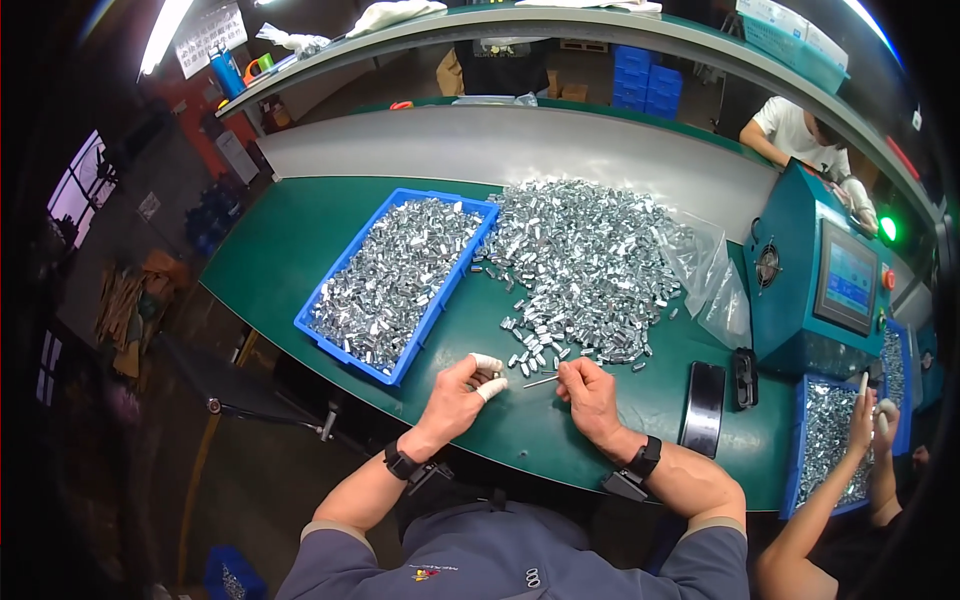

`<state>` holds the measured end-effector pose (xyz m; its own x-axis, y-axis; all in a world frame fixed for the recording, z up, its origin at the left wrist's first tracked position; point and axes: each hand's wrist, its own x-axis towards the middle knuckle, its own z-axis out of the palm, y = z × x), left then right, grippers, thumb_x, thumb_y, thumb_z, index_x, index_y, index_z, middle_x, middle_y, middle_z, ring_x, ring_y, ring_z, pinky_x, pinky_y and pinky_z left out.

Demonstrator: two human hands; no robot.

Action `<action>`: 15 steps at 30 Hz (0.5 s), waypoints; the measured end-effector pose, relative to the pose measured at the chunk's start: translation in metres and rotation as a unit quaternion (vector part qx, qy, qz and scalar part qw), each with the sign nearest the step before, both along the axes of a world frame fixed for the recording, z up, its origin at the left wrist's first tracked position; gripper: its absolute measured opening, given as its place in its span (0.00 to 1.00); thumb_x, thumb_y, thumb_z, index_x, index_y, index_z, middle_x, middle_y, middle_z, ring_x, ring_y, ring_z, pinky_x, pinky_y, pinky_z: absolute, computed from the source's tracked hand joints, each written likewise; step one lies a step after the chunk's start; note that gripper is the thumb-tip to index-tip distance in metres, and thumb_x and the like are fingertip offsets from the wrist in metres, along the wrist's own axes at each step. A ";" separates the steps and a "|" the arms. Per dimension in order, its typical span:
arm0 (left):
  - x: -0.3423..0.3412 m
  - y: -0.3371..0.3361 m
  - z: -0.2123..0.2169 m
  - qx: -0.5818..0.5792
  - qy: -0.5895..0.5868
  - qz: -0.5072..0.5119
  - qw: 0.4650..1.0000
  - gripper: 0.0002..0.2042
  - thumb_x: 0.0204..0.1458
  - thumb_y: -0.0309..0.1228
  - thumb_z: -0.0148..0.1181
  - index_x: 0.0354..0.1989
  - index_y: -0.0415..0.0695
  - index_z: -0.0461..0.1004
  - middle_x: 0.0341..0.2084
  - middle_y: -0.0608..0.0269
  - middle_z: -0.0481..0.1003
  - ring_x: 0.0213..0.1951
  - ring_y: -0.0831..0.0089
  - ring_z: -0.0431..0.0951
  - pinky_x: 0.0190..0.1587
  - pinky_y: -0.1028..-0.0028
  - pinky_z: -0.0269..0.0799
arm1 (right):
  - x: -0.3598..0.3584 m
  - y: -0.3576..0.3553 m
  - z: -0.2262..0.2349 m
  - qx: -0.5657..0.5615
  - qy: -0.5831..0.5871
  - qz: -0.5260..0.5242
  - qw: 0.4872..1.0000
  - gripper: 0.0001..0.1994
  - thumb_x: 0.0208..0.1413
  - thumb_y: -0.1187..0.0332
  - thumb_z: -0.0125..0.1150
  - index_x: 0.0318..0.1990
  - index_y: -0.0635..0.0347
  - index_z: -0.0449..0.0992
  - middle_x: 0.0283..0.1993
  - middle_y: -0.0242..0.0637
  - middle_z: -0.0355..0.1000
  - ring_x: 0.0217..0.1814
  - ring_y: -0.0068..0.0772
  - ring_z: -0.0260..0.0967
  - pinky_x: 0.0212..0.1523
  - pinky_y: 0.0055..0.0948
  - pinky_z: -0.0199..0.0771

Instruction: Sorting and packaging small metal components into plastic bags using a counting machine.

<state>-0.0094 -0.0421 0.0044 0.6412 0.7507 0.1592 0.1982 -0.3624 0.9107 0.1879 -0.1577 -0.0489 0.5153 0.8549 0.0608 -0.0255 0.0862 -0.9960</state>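
Observation:
My left hand (458,398) is at the table's near edge, white finger cots (487,389) on its thumb and a finger. Those fingertips pinch what looks like a small metal part, mostly hidden. My right hand (592,402) grips a thin metal rod (541,381), whose free end points at the left fingertips with a small gap between. Just beyond both hands spreads a large heap of small silvery metal parts (585,265). To its left, a blue tray (408,350) is filled with similar parts.
Right of the heap lie a clear plastic bag (722,310), a black tray (703,395) and a small black holder (745,378). A teal machine (785,270) with a screen stands at the right. Beside it, a co-worker's hands (862,425) are over another blue tray (795,470). A shelf (590,22) crosses overhead.

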 end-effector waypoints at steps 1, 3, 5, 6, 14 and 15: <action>0.001 0.000 -0.005 0.000 0.001 0.002 1.000 0.11 0.53 0.26 0.70 0.43 0.37 0.79 0.32 0.64 0.79 0.34 0.77 0.78 0.41 0.76 0.75 | 0.000 0.001 -0.001 0.000 0.001 0.002 1.000 0.15 0.67 0.60 0.60 0.32 0.62 0.77 0.23 0.27 0.72 0.25 0.15 0.65 0.26 0.20 0.65; 0.004 -0.001 -0.012 -0.043 0.008 -0.003 0.999 0.11 0.53 0.27 0.70 0.43 0.38 0.79 0.33 0.64 0.79 0.34 0.78 0.78 0.41 0.76 0.75 | 0.001 0.002 -0.001 -0.003 -0.012 0.010 1.000 0.15 0.67 0.60 0.61 0.32 0.63 0.77 0.23 0.28 0.73 0.25 0.15 0.66 0.26 0.21 0.66; 0.005 0.001 -0.018 -0.054 0.012 -0.014 0.998 0.11 0.54 0.27 0.70 0.44 0.38 0.79 0.34 0.64 0.80 0.34 0.79 0.77 0.41 0.76 0.75 | 0.000 0.002 -0.001 -0.010 -0.022 0.017 1.000 0.15 0.66 0.60 0.61 0.32 0.63 0.77 0.23 0.28 0.73 0.25 0.15 0.67 0.26 0.21 0.66; 0.006 0.001 -0.019 -0.057 0.014 -0.020 0.998 0.12 0.54 0.27 0.70 0.45 0.39 0.79 0.34 0.64 0.80 0.34 0.79 0.77 0.41 0.76 0.74 | 0.000 0.003 -0.001 -0.016 -0.034 0.023 0.999 0.15 0.66 0.60 0.62 0.33 0.64 0.77 0.23 0.29 0.73 0.25 0.16 0.67 0.26 0.21 0.67; 0.014 0.003 -0.025 -0.018 0.015 -0.052 0.998 0.13 0.56 0.26 0.68 0.49 0.41 0.80 0.30 0.66 0.79 0.30 0.82 0.74 0.36 0.79 0.73 | 0.002 0.004 0.004 -0.034 -0.047 0.053 0.997 0.10 0.66 0.65 0.62 0.36 0.64 0.77 0.26 0.28 0.74 0.27 0.15 0.66 0.29 0.19 0.67; 0.016 0.003 -0.026 -0.030 0.010 -0.052 0.998 0.13 0.56 0.26 0.67 0.50 0.41 0.80 0.31 0.65 0.79 0.31 0.82 0.75 0.37 0.78 0.74 | 0.002 0.004 0.004 -0.036 -0.048 0.052 0.997 0.10 0.65 0.66 0.62 0.37 0.64 0.77 0.26 0.28 0.74 0.28 0.15 0.67 0.29 0.19 0.67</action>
